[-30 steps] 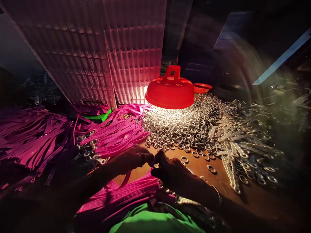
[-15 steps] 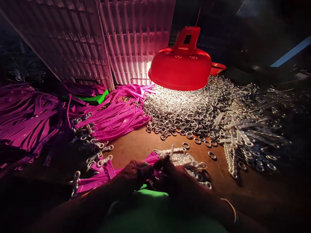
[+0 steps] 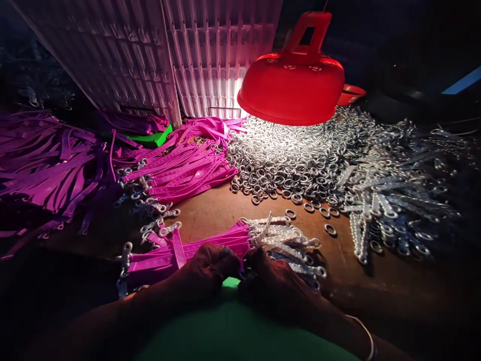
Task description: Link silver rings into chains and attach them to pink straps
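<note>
My left hand is closed, its thumb and finger pinching the end of a pink strap. Close against it, my right hand is also closed at the same spot; deep shadow hides what its fingertips hold. Just beyond both hands lies a bundle of pink straps, with silvery ring-ended pieces at its left end. White braided pieces with rings spread from the bundle's right end. One short pink strap lies across the bundle.
A red lamp hangs low over a heap of metal rings. Braided pieces are piled at right. Pink straps lie at left by a green basket. Ribbed panels stand behind the wooden table.
Both hands have come slightly nearer to me, uncovering more of the strap bundle. They stay pinched together. The whole view has shifted a little, so the lamp sits higher and further right.
</note>
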A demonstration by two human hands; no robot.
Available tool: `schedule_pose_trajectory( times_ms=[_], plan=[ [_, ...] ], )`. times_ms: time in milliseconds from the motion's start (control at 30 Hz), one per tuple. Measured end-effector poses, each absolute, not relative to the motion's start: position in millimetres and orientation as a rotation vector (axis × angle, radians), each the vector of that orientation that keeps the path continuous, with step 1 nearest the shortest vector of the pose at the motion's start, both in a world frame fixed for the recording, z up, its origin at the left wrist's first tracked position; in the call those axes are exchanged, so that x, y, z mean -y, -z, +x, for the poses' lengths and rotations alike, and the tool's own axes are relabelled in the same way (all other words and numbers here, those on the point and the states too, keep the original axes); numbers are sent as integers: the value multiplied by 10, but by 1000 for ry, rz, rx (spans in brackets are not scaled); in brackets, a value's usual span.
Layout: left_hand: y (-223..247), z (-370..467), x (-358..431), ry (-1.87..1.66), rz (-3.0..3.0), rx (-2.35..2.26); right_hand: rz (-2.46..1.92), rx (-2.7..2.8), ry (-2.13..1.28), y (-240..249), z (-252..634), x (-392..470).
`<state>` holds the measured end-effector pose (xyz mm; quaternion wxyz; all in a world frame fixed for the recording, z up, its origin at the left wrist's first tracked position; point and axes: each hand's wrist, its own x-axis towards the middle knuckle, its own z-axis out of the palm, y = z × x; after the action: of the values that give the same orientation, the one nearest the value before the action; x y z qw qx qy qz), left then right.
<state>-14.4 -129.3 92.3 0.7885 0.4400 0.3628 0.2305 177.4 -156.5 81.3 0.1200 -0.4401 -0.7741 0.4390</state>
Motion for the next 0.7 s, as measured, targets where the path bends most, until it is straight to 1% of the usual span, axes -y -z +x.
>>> schedule_pose_trajectory(
  times_ms=[167, 333, 467, 700],
  plan=[
    [-935, -188, 1386, -446, 1030, -771, -1296, 2109, -1385, -793, 1787, 1616],
    [-845, -218, 1447, -440, 1082, -883, -1380, 1948, -1398, -582, 1778, 1652],
    [-826, -196, 1416, -499, 1103, -916, -1329, 2009, -1350, -487, 1732, 1588],
    [-815, -177, 1235, -313, 930, -809, -1236, 2124, -1451, -446, 1700, 1506]
  ],
)
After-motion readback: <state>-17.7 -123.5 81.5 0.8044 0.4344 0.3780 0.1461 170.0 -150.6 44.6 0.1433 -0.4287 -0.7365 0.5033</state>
